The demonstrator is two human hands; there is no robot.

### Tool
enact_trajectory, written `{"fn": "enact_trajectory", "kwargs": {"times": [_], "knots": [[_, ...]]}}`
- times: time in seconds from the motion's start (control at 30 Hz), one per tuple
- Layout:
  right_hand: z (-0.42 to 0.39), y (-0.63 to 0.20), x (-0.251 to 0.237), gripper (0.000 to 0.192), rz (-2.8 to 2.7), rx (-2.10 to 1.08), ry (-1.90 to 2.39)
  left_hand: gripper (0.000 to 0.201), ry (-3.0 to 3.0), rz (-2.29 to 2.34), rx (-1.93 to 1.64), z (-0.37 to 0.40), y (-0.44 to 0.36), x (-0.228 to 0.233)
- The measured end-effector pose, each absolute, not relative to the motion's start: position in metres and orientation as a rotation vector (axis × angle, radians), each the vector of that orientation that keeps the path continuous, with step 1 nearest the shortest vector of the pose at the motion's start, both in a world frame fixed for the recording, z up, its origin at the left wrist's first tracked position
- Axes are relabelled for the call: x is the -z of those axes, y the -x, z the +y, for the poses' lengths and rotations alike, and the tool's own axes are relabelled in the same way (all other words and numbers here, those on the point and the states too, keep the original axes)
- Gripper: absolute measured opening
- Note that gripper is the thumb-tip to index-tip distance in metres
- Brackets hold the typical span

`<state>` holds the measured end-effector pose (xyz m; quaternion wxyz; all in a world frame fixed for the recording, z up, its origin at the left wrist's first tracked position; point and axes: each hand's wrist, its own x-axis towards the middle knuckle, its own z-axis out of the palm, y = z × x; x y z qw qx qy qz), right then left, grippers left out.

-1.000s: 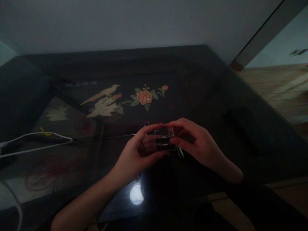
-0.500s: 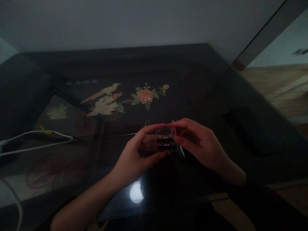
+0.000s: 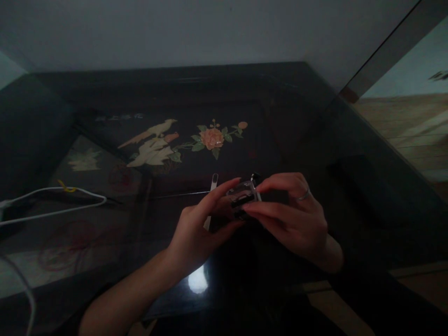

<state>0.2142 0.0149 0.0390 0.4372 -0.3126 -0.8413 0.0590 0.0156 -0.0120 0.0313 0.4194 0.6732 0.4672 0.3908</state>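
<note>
Clear case (image 3: 243, 198) tilted, between left hand (image 3: 199, 228) and right hand (image 3: 294, 217).

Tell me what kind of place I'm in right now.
Probably a room in a home, dimly lit. You are at a dark glass-topped table with an inlaid bird-and-flower picture, a white charging cable lies on it, and a wooden floor shows to the right.
</note>
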Motion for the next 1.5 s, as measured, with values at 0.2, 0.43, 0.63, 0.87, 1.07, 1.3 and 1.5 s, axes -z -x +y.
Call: {"fn": "enact_trajectory", "kwargs": {"times": [0.2, 0.43, 0.63, 0.87, 1.07, 1.3, 1.5], "knots": [[0.016, -0.213, -0.038, 0.020, -2.136, -0.147, 0.770, 0.062, -1.739, 1.220, -0.974, -0.013, -0.016, -0.033], [0.016, -0.211, -0.037, 0.017, -2.093, -0.231, 0.778, 0.060, -1.786, 1.232, -0.972, -0.013, -0.016, -0.033], [0.014, -0.209, -0.039, 0.013, -2.046, -0.308, 0.795, 0.060, -1.744, 1.199, -0.994, -0.013, -0.016, -0.032], [0.021, -0.217, -0.038, 0.042, -2.140, -0.346, 0.837, 0.062, -1.501, 1.153, -0.962, -0.010, -0.018, -0.033], [0.035, -0.224, -0.034, 0.059, -2.279, -0.560, 0.872, 0.069, -1.217, 1.062, -0.921, -0.004, -0.021, -0.036], [0.036, -0.221, -0.028, 0.049, -2.302, -0.655, 0.978, 0.071, -1.249, 1.031, -0.829, -0.003, -0.023, -0.031], [0.042, -0.233, -0.038, 0.045, -2.150, -0.778, 1.017, 0.067, -1.349, 1.020, -0.832, -0.003, -0.024, -0.026]]}}
